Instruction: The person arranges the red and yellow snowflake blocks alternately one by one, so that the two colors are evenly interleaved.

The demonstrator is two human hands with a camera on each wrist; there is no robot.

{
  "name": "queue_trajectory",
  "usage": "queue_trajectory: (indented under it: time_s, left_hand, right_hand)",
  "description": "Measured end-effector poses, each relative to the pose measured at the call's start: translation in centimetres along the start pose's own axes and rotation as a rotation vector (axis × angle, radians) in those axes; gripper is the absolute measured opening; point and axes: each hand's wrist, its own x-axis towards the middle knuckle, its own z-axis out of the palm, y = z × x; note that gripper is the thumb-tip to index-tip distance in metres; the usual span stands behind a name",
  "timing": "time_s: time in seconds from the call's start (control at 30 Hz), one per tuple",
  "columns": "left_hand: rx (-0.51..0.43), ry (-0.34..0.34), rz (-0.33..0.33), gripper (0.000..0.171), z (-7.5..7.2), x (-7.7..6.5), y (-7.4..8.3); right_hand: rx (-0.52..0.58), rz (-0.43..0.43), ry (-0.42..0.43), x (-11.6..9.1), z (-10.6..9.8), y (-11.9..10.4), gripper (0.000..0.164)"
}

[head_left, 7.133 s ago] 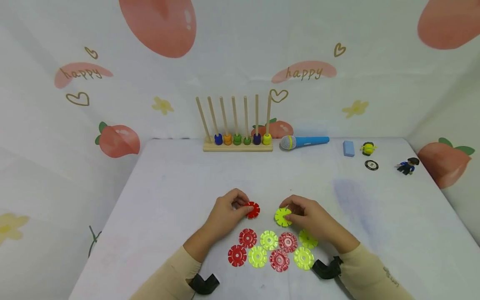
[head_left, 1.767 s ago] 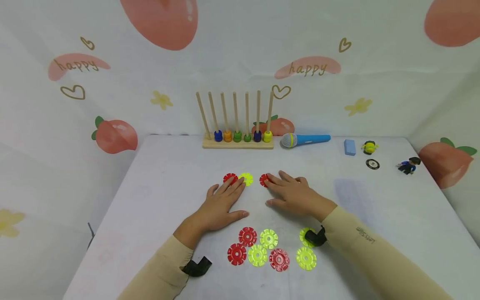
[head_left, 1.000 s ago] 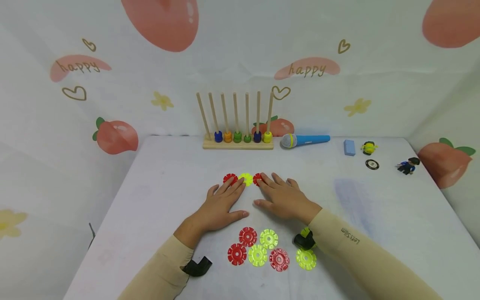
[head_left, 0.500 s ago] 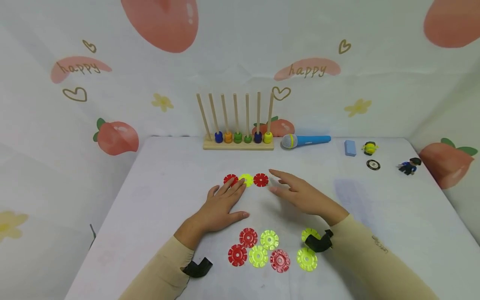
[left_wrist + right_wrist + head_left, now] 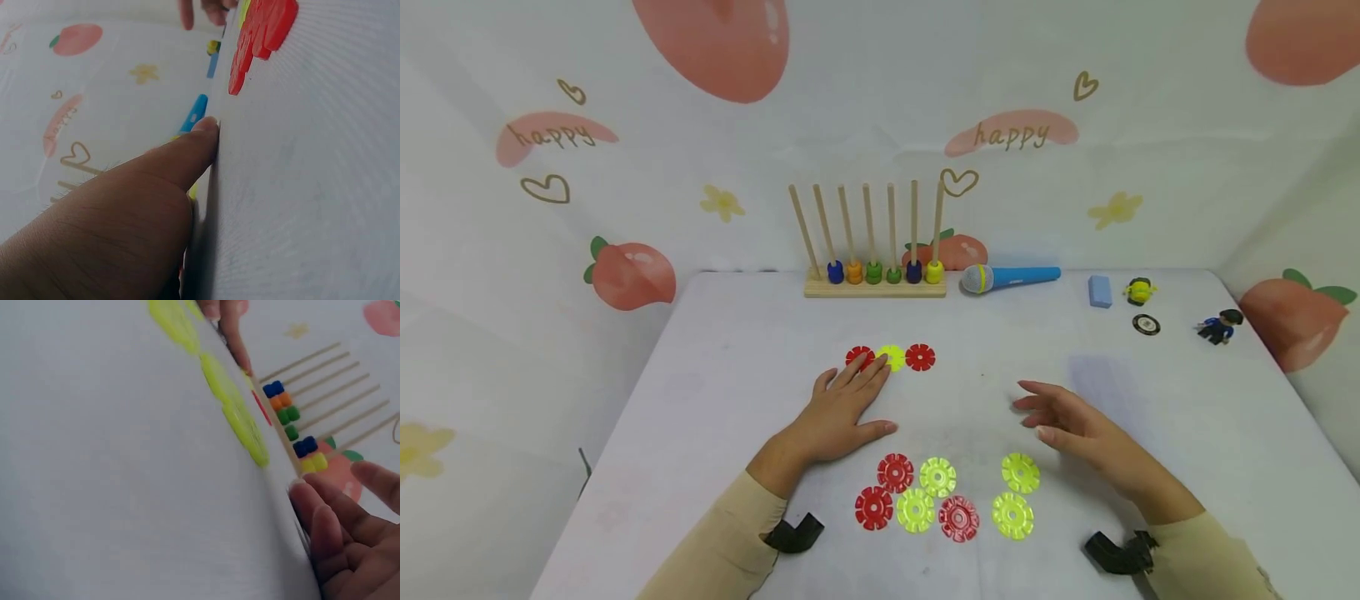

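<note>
Peach-printed white fabric point(image 5: 850, 83) forms the backdrop, and pale cloth covers the bench point(image 5: 737, 417) before it. Mid-bench lie three slotted plastic discs in a row: a left red disc point(image 5: 853, 353), a yellow-green disc point(image 5: 897, 355) and a right red disc point(image 5: 925, 359). Their edges meet or nearly meet; whether the slots interlock cannot be told. The person's left hand point(image 5: 835, 421) rests flat, fingers straight, with its fingertips over the left red disc and the yellow-green one, probably to steady them so the line stays straight. The right hand point(image 5: 1078, 429) has let go of everything, its fingers loosely bent, to the right of the row and well apart from it.

Nearer the person, three more red discs point(image 5: 896, 462) and four more yellow-green discs point(image 5: 1021, 463) lie flat and loosely clustered, seemingly spread so each is easy to pick up. The other things stand along the far side, presumably out of the hands' way: a toy microphone point(image 5: 1022, 278), a blue block point(image 5: 1100, 292) and small figures point(image 5: 1217, 327).

No box or tray shows; the closest to a holder is a wooden peg rack point(image 5: 875, 291), with coloured beads point(image 5: 874, 271) threaded at the foot of six of its seven rods.
</note>
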Motion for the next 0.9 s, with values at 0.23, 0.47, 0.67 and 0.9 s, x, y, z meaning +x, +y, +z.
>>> queue_trajectory:
  time_s: [0.23, 0.47, 0.67, 0.9]
  left_hand:
    - [-0.005, 0.010, 0.009, 0.088, 0.1, 0.0, -0.1]
    - [0.005, 0.013, 0.012, 0.088, 0.3, 0.2, -0.2]
    - [0.006, 0.005, 0.006, 0.089, 0.2, 0.2, -0.1]
    - [0.005, 0.002, 0.001, 0.089, 0.3, 0.2, -0.2]
  right_hand:
    - [-0.273, 0.038, -0.062, -1.6, 0.8, 0.8, 0.059]
    - [-0.401, 0.071, -0.087, -1.4, 1.3, 0.0, 0.032]
    - [-0.307, 0.157, -0.023, -1.1, 1.1, -0.6, 0.021]
    - [-0.168, 0.198, 0.166, 2.6, 0.4, -0.2, 0.017]
